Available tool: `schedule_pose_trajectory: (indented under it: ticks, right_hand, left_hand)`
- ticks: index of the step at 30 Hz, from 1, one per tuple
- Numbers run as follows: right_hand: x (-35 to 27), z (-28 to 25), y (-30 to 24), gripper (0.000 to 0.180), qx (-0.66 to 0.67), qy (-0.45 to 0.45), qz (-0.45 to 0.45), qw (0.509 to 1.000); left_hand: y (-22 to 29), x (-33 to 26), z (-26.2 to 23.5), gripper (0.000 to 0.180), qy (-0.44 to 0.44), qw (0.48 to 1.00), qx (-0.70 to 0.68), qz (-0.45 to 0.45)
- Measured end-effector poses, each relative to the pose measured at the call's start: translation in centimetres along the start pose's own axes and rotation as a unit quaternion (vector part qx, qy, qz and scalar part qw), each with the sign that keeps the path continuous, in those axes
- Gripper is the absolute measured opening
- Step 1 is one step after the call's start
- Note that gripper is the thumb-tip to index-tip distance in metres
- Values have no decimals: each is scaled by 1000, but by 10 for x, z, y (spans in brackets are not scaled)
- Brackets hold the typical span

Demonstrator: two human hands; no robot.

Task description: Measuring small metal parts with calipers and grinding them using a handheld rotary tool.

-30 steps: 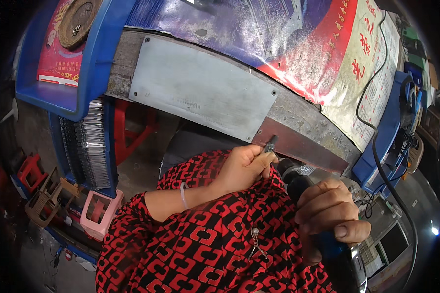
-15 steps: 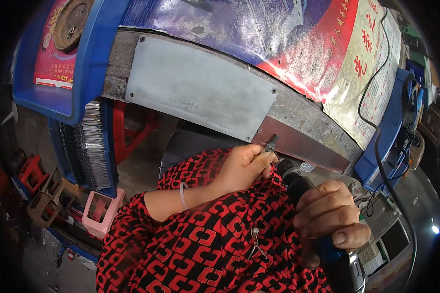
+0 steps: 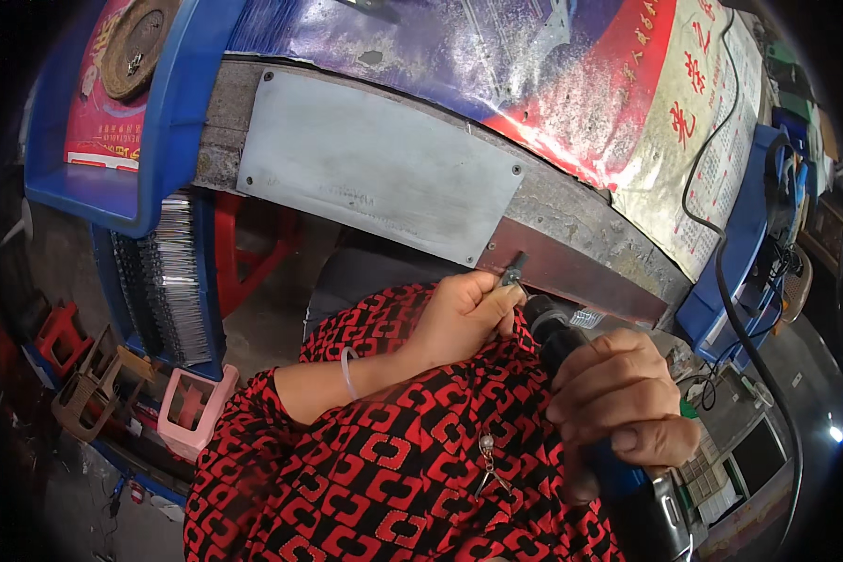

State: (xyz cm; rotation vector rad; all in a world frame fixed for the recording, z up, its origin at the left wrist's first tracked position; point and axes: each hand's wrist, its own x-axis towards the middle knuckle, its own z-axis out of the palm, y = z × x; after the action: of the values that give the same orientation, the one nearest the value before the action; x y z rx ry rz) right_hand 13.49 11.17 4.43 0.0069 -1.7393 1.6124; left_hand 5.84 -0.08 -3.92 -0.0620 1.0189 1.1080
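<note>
Maroon edge near piece in pinched left fingers, drill in curled right fingers

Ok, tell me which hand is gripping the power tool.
The right hand, closed around the dark power tool. The left hand, its forearm ringed by a pale bangle, pinches a small dark piece instead.

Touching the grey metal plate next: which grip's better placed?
Left grip, likely: it pinches a small dark piece close to the metal plate. Right grip, wrapped around a power tool, sits farther off.
</note>
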Motion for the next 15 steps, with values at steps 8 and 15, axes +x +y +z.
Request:
schedule_pose_trajectory:
  ticks: [8,15]
  right_hand:
    - [-4,-14,-7,50,-11,26,5,1000]
    - [4,-41,12,56,-588,-42,283,757]
  left_hand:
    - [5,1,-8,24,-64,998,26,-2]
    - [37,-29,-11,31,-129,973,154,112]
